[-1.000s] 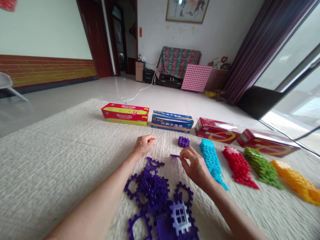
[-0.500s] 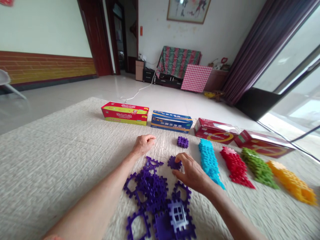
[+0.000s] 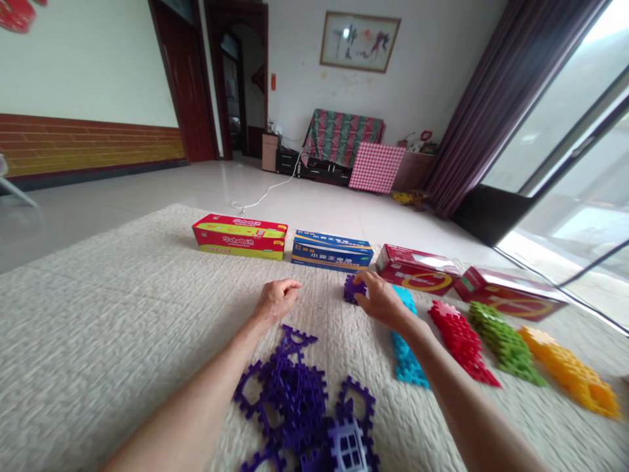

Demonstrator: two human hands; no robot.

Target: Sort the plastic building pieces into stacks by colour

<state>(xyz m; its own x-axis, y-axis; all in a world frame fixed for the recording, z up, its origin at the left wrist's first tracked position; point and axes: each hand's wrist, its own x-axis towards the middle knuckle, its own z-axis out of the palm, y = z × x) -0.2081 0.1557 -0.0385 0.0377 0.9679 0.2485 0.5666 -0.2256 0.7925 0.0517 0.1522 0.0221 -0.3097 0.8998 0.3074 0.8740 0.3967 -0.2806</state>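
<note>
My right hand (image 3: 381,299) is closed on a dark purple plastic building piece (image 3: 350,290), at the spot where a small purple stack lay. The fingers partly cover both, so I cannot tell the piece from the stack. My left hand (image 3: 278,300) rests on the mat with its fingers curled in, and nothing shows in it. Nearer to me lies a loose pile of purple interlocking pieces (image 3: 297,387), some solid, some open frames. A pale lilac window piece (image 3: 350,446) sits on the near part of that pile, cut off by the bottom edge.
Rows of turquoise pieces (image 3: 409,360), red pieces (image 3: 459,337), green pieces (image 3: 504,341) and yellow pieces (image 3: 570,367) run along the right. Behind stand a red-yellow box (image 3: 240,237), a blue box (image 3: 332,252) and two dark red boxes (image 3: 417,270), on a beige mat (image 3: 122,314).
My right hand has moved forward, away from me, carrying the purple piece from beside the pile to the small stack. My left hand stays put; the view has tilted up slightly.
</note>
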